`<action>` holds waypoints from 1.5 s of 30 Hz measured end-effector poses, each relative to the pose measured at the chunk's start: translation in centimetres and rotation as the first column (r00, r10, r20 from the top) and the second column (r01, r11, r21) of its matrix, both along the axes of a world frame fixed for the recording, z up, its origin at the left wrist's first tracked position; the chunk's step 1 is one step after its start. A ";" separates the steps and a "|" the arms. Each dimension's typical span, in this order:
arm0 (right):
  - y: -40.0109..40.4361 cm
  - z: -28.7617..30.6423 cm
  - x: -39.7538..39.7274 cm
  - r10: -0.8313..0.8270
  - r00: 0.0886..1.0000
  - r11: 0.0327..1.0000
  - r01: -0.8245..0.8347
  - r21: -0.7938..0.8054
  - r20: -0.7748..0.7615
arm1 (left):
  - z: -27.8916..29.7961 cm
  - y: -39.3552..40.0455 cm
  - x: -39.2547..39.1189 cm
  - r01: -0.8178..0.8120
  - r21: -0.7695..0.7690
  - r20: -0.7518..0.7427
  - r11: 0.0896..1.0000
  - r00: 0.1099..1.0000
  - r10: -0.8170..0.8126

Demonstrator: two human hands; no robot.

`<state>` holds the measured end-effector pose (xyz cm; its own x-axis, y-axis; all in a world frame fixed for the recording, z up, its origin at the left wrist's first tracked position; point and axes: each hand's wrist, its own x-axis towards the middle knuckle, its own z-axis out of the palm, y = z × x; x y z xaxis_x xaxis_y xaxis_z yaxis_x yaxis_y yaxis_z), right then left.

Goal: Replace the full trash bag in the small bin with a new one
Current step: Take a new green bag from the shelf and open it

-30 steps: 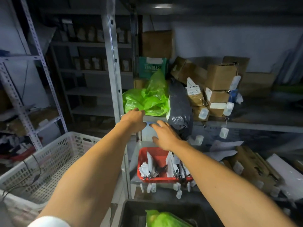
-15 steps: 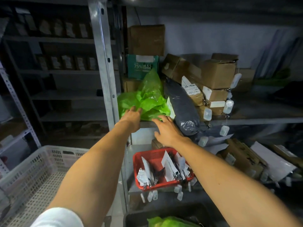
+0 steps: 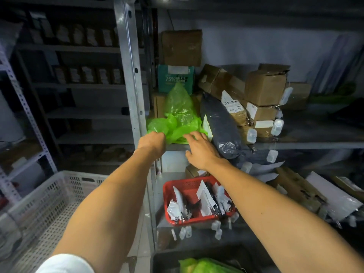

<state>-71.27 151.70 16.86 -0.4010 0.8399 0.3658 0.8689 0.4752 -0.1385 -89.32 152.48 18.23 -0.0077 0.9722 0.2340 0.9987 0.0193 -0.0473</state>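
A heap of bright green plastic bags (image 3: 178, 117) lies on a metal shelf at chest height. My left hand (image 3: 152, 141) is closed on the heap's lower left edge. My right hand (image 3: 199, 149) rests on the heap's lower right edge with fingers spread, holding nothing. At the bottom of the view stands the small dark bin (image 3: 167, 261), with a green bag (image 3: 204, 266) inside it; most of the bin is cut off by the frame.
A dark grey plastic parcel (image 3: 222, 125) leans right of the green bags, beside stacked cardboard boxes (image 3: 264, 87). A red basket (image 3: 177, 186) of small packets sits on the shelf below. A white perforated crate (image 3: 45, 209) stands at the left. A steel upright (image 3: 131, 75) rises left of the bags.
Both hands have reached further up onto the green bags. My left hand has closed on the heap's edge, and the view has moved closer to the shelf.
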 end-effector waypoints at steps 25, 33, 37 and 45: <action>-19.7 -4.9 0.7 0.517 0.856 0.851 -0.515 -0.103 -0.006 | -3.0 -34.6 2.9 -0.638 0.056 0.230 0.768 0.757 0.612; -33.5 -7.2 -4.8 0.695 0.713 0.679 -0.694 -0.242 -0.094 | -5.6 -54.1 1.8 -0.839 -0.019 0.241 0.544 0.525 0.817; -42.4 -8.9 -7.9 0.796 0.592 0.550 -0.794 -0.259 -0.127 | -7.4 -65.8 2.0 -0.900 -0.046 0.249 0.434 0.410 0.877; -64.4 -12.5 -8.7 0.914 0.343 0.264 -0.908 -0.326 -0.214 | -10.7 -89.9 6.5 -0.963 -0.165 0.274 0.213 0.163 0.948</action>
